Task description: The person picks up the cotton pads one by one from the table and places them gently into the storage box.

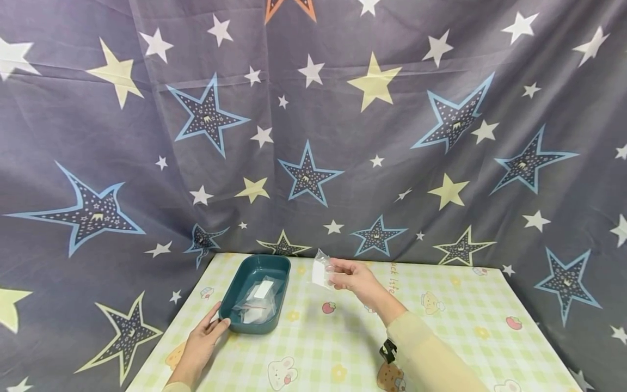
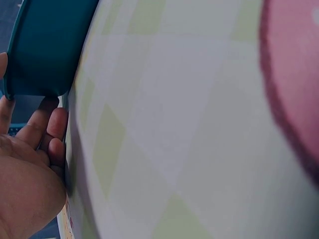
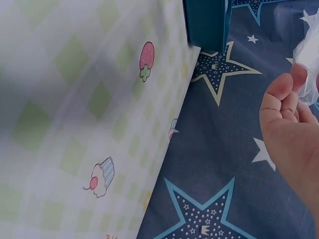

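A deep teal rectangular box (image 1: pixel 254 328) stands on the table at the left. My left hand (image 1: pixel 198 343) grips its near left corner, thumb at the rim and fingers against the outer wall (image 2: pixel 47 55). Inside the box lie clear plastic bags (image 1: pixel 268 307) with white pieces in them. To the right of the box, my right hand (image 1: pixel 360 283) pinches a small clear plastic bag (image 1: pixel 320 272) with a white piece inside, held up above the table. Only part of this crinkled bag (image 3: pixel 308 55) shows in the right wrist view.
The table (image 1: pixel 431 337) has a green-and-white checked cover with printed cartoon figures. A dark grey curtain (image 1: pixel 323 125) with stars hangs behind and beside it. A black strap piece (image 1: pixel 388 351) sits at my right sleeve.
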`<control>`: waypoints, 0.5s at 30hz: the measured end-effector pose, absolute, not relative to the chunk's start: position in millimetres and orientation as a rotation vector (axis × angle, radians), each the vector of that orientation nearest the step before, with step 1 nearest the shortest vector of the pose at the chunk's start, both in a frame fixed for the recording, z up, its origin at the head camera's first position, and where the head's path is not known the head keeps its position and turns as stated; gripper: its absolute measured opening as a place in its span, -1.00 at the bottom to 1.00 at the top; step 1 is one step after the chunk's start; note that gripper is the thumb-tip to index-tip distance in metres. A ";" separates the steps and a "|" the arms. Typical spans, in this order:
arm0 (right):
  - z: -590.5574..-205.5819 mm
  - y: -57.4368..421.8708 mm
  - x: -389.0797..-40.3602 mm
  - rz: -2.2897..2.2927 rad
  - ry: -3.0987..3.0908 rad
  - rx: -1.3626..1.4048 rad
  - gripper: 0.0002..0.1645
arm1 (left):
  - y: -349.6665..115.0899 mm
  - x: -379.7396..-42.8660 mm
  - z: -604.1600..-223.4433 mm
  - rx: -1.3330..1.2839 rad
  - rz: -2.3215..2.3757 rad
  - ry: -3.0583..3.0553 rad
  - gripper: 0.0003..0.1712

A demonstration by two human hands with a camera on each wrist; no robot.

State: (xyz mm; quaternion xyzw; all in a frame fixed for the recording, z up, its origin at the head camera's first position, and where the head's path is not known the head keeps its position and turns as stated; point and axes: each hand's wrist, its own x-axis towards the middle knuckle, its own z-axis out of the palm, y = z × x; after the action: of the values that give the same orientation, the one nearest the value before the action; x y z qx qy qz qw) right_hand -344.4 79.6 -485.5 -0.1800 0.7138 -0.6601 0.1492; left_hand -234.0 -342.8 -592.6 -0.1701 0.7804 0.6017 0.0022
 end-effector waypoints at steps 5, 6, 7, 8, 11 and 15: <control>-482.0 69.6 -345.4 -1.887 2.048 -0.537 -0.27 | -341.3 -234.1 -592.9 -0.551 1.893 2.446 -0.04; -481.4 67.6 -345.7 -1.886 2.046 -0.544 -0.27 | -341.2 -233.9 -592.8 -0.547 1.890 2.450 -0.04; -480.6 65.3 -345.8 -1.888 2.038 -0.544 -0.27 | -341.1 -233.9 -592.7 -0.557 1.890 2.448 -0.04; -479.7 63.0 -345.9 -1.888 2.034 -0.546 -0.27 | -341.1 -233.6 -592.2 -0.558 1.887 2.449 -0.04; -477.6 55.2 -346.1 -1.891 2.014 -0.547 -0.27 | -341.0 -233.5 -591.4 -0.559 1.876 2.454 -0.03; -476.4 43.2 -346.3 -1.892 1.993 -0.554 -0.29 | -340.5 -233.2 -590.5 -0.555 1.867 2.458 -0.03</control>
State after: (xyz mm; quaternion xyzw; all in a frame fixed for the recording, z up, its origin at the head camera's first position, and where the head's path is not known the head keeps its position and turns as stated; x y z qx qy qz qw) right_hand -346.3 43.2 -476.4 -0.1947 0.7007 -0.6654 0.1684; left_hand -233.2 -340.5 -590.5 -0.1770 0.7837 0.5954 0.0028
